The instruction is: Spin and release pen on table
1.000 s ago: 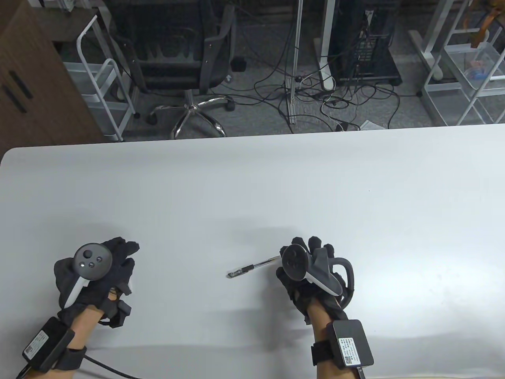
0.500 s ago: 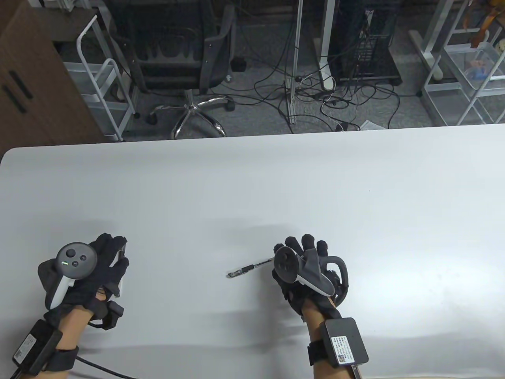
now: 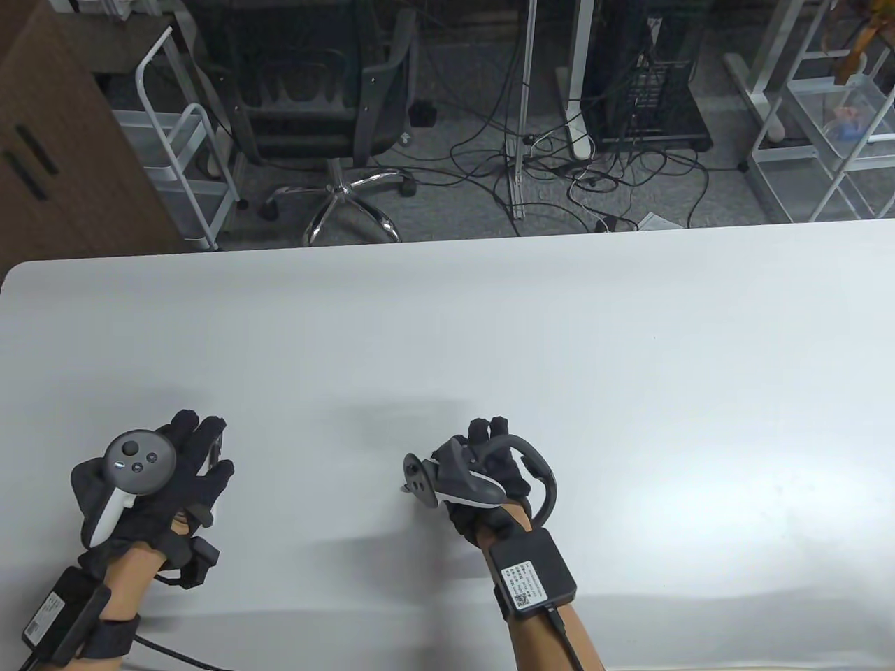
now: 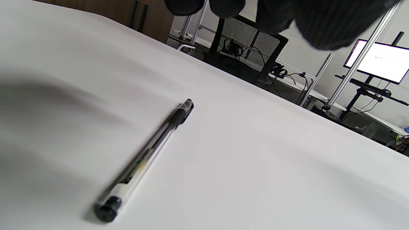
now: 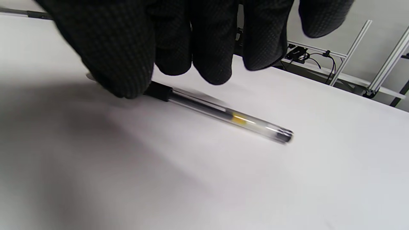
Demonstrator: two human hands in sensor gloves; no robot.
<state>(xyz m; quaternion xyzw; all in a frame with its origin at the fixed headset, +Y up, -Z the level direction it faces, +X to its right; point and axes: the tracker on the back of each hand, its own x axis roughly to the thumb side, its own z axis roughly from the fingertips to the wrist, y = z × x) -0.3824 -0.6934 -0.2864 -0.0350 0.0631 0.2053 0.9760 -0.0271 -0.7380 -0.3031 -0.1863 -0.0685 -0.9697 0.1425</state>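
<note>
A clear pen with a black cap lies flat on the white table (image 3: pixel 447 335). In the table view my right hand (image 3: pixel 463 447) covers it, and only its left tip (image 3: pixel 405 488) shows. In the right wrist view the pen (image 5: pixel 223 115) lies under my hanging fingers (image 5: pixel 207 48), which stay a little above it; the thumb (image 5: pixel 115 64) is over its black end, contact unclear. The left wrist view shows the pen (image 4: pixel 147 156) lying free on the table. My left hand (image 3: pixel 199 454) rests flat on the table far left of the pen, holding nothing.
The table's far edge (image 3: pixel 447 241) runs across the middle of the table view. Beyond it stand an office chair (image 3: pixel 314 91), floor cables and metal racks (image 3: pixel 825 112). A wooden cabinet (image 3: pixel 49 140) is at the left.
My right hand has moved left and rolled over, from the pen's right end to above its whole length. My left hand shifted slightly left. The pen has stayed in place.
</note>
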